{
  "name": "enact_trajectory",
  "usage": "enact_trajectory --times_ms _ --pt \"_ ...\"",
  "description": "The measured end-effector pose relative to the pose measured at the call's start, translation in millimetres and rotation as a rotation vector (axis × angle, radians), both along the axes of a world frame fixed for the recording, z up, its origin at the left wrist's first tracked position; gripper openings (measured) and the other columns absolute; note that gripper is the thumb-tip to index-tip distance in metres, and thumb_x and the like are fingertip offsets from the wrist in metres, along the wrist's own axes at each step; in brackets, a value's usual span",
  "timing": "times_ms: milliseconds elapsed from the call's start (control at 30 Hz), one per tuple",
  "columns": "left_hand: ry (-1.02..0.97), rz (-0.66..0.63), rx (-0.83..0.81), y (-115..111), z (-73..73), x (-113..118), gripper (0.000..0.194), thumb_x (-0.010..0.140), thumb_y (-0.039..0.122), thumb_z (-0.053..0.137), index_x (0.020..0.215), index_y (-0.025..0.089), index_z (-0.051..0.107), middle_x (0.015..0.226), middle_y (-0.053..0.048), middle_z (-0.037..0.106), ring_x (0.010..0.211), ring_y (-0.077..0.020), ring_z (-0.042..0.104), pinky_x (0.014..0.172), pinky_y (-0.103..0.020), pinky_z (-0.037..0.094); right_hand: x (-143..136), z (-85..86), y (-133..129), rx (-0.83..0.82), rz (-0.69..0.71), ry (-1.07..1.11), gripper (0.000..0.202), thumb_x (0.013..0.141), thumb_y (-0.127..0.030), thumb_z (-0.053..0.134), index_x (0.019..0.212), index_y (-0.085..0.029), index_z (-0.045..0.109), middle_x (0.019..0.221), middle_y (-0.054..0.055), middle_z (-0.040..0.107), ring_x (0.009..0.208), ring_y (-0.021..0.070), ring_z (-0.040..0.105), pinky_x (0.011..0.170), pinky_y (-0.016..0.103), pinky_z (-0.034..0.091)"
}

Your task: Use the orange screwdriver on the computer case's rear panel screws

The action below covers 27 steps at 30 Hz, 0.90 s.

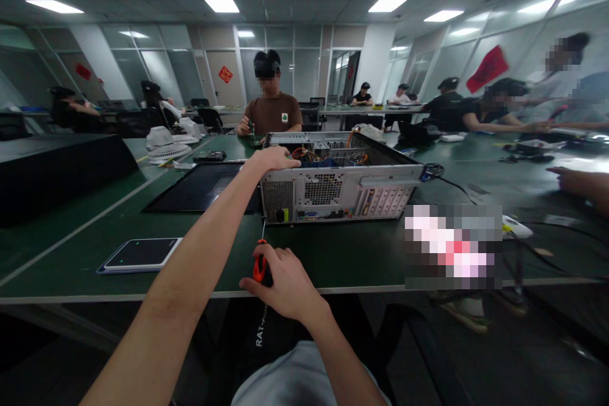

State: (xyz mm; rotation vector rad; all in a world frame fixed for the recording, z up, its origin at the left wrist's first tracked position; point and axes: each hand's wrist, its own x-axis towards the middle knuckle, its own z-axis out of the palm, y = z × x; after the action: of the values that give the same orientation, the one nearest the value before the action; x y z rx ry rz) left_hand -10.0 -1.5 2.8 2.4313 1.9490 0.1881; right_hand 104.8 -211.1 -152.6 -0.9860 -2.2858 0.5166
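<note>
A desktop computer case [333, 193] lies on its side on the green table, its rear panel facing me and its upper side uncovered. My left hand [276, 158] grips the case's upper left edge, fingers reaching over the rim. In my right hand [285, 276] is a screwdriver [259, 263] with an orange-red and black handle. Its thin shaft points away from me, and the tip meets the lower left corner of the rear panel. Whether the tip sits in a screw is too small to tell. Wires [309, 153] show inside the case.
A black side panel [204, 187] lies left of the case. Nearer me is a white-edged flat device [143, 254]. A large black box [61, 168] stands far left, with a white fan [169, 152] behind. Cables [451, 181] run right. A person [273, 111] sits opposite.
</note>
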Motion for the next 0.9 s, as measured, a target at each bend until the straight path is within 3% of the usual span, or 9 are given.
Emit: enact_trajectory --times_ms 167,400,900 --pt "-0.003 0.016 -0.008 -1.3 0.8 1.0 0.078 0.084 0.072 0.051 0.143 0.023 0.06 0.145 -0.011 0.062 0.127 -0.0359 0.06 0.103 -0.045 0.047 1.5 0.2 -0.3 0.051 0.042 -0.047 0.038 0.101 -0.049 0.055 0.129 -0.024 0.059 0.112 0.009 0.072 0.099 0.0246 0.067 0.089 0.038 0.042" --pt "0.022 0.018 -0.016 -4.2 2.8 1.9 0.074 0.087 0.07 0.049 0.143 0.023 0.059 0.147 -0.011 0.06 0.128 -0.0331 0.06 0.104 -0.042 0.048 -0.5 -0.9 1.9 -0.012 0.013 -0.005 0.043 0.094 -0.057 0.064 0.118 -0.021 0.062 0.092 0.004 0.07 0.083 0.0208 0.064 0.082 0.033 0.042" --pt "0.003 -0.01 0.008 6.3 -3.2 -3.1 0.076 0.083 0.076 0.048 0.14 0.026 0.062 0.142 -0.01 0.064 0.124 -0.0336 0.062 0.102 -0.044 0.049 2.1 2.9 -1.1 -0.071 0.002 0.02 0.041 0.095 -0.053 0.064 0.12 -0.022 0.059 0.095 0.005 0.068 0.084 0.0213 0.063 0.077 0.031 0.043"
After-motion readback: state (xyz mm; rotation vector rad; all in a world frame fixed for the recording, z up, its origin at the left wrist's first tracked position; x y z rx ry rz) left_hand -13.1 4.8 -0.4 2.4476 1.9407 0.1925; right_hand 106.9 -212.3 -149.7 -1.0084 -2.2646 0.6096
